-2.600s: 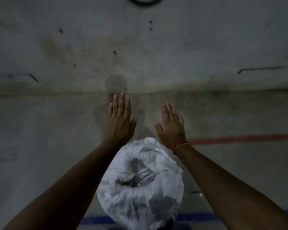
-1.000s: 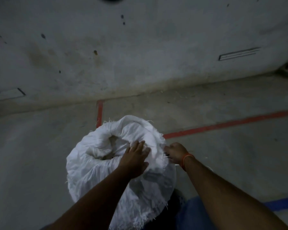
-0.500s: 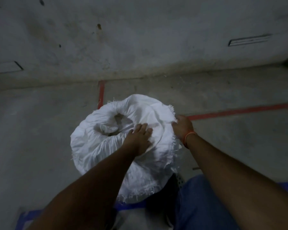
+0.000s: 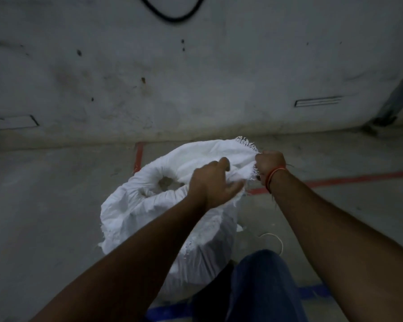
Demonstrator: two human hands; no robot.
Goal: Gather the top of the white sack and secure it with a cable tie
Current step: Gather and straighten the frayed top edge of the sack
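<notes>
White sack (image 4: 149, 212) stands on the floor (image 4: 44, 205), mouth wide open. The right hand (image 4: 269, 165) squeezes its frayed rim; the left hand (image 4: 215, 182) grabs cloth beside it. The slippery cloth might slide out.

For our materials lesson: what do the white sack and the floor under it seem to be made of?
White sack: probably woven plastic fabric, matte; its cut edge frays into loose threads. Floor: apparently bare concrete, dull grey and stained, with painted red and blue lines.
</notes>
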